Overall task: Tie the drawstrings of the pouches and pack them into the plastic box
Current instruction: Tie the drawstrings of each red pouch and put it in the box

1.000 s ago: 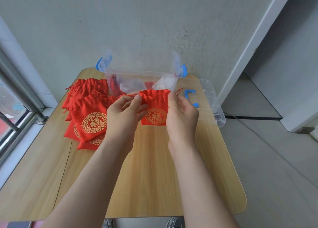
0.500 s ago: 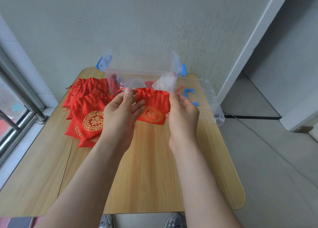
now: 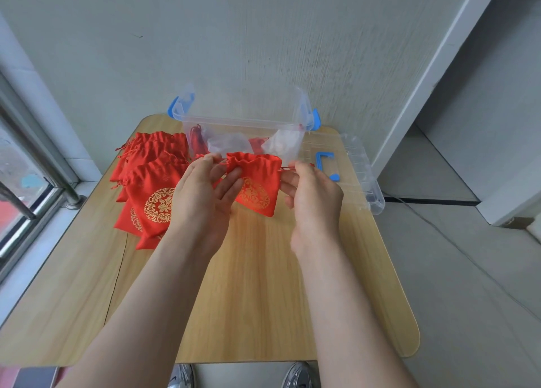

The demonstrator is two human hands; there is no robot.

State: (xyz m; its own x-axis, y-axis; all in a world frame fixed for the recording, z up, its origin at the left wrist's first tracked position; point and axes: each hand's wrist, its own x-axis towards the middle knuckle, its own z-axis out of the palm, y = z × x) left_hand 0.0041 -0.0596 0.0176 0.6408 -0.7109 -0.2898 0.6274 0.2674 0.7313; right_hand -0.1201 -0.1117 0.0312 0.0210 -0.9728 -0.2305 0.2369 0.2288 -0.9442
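Pouch (image 3: 257, 182) hangs in the air between my two hands, above the desk (image 3: 248, 299) and just in front of the plastic box (image 3: 243, 121).

Box stands open at the desk's far edge, long axis left to right. Something red shows through its wall, likely packed pouches. Its clear lid (image 3: 360, 176) lies to the right. A stack of untied pouches (image 3: 155, 165) lies on the left, beside my left wrist.

Held pouch: mouth up and gathered, gold emblem facing me, body tilted slightly, lower corner toward the right.

Left hand (image 3: 202, 200): grip pinches the left drawstring (image 3: 222, 162) between thumb and forefinger, other fingers spread behind the pouch's left edge. Right hand (image 3: 316, 194): grip pinches the right drawstring (image 3: 288, 168), with the hand just clear of the fabric.

Key relation: the cords leave the mouth sideways in opposite directions, in line with each grip. My read is that the mouth is cinched and the knot not yet made. The two ends need to meet over the mouth. Both hands are equally near. The box lies straight ahead for the drop.
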